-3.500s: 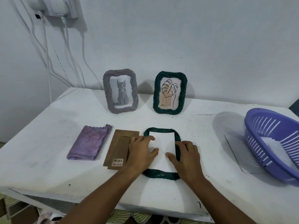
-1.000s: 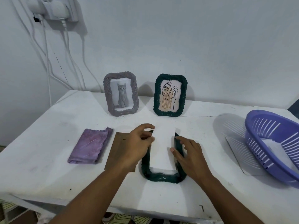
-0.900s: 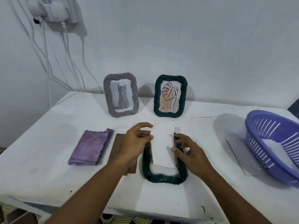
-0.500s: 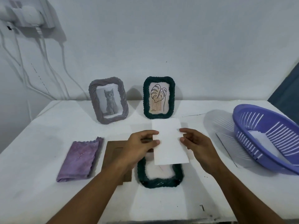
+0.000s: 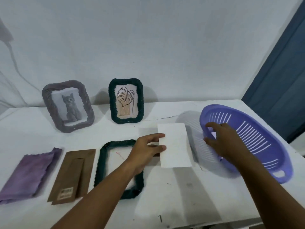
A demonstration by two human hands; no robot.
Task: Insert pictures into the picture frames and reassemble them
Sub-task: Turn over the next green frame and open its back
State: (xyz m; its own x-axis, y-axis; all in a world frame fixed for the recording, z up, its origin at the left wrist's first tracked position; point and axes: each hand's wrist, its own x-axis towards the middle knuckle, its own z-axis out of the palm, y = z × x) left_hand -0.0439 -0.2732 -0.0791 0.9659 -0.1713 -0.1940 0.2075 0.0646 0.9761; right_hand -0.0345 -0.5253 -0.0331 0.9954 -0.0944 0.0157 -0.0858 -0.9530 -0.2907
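Left hand (image 5: 145, 149) pinches the white sheet (image 5: 175, 146) by its left edge, thumb and fingertips, holding it just right of the dark green frame (image 5: 118, 169), which lies flat and open on the table (image 5: 181, 195). Right hand (image 5: 221, 142) reaches into the purple basket (image 5: 257, 139); whether its fingers grip anything cannot be told. The sheet looks light, thin and easily creased; an edge hold suits it. The brown backing board (image 5: 72, 174) lies beside the frame.
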